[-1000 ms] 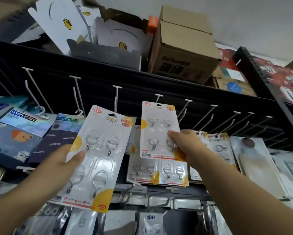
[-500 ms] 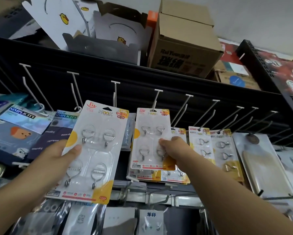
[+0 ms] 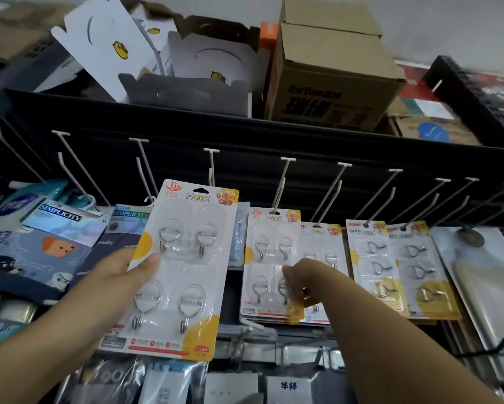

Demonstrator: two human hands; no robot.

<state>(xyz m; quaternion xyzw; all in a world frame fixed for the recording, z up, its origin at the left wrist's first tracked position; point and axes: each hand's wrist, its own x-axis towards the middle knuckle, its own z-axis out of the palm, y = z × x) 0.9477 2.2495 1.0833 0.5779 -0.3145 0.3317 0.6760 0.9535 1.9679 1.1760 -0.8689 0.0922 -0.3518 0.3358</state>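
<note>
— Where's the big hook pack [image 3: 180, 272]?
— Down and to the left of the cardboard box [image 3: 326, 77], held out in front of the rack. The left hand [image 3: 119, 275] grips it by its left edge, with the thumb pressed flat on the clear front and the other fingers hidden behind the card. It's tilted a bit, with the top leaning right.
— And the other hand?
— The right hand [image 3: 309, 278] is straight below the box, on the small hook pack [image 3: 266, 258]. That one hangs from a white peg [image 3: 284, 182] under the box. The thumb is on the front by the lower right hooks and the fingers curl round the right edge, so it's pinched, though that part looks blurred.
— Are the two packs touching?
— No, there's a gap between them. More hook packs [image 3: 373, 263] hang below the box too, just right of the small one
</note>
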